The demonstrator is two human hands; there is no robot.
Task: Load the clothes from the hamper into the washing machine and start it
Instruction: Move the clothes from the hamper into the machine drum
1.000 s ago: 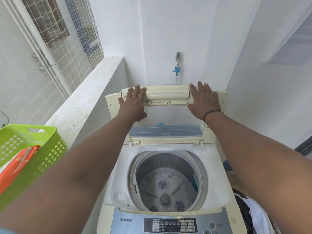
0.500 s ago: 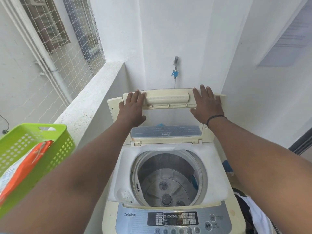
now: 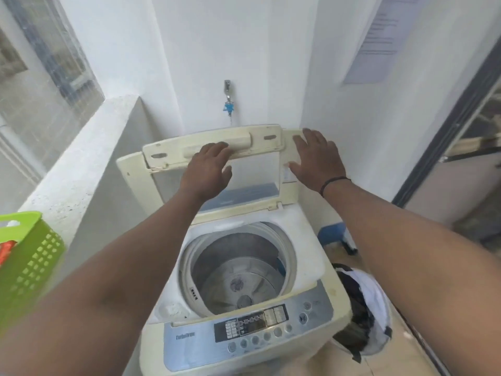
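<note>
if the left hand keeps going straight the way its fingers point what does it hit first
The left hand would meet the raised washing machine lid; its fingertips look already at the lid's upper bar, though contact is unclear.

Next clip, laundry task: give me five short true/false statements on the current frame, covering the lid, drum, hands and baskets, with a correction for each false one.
1. The washing machine's lid is folded up and open. True.
2. The drum already holds clothes. False: it is empty.
3. Both the left hand and the right hand are spread open at the lid. True.
4. The green basket stands right of the machine. False: it is at the left; the hamper with clothes is on the right.
5. The left wrist wears a dark band. False: it is on the right wrist.
</note>
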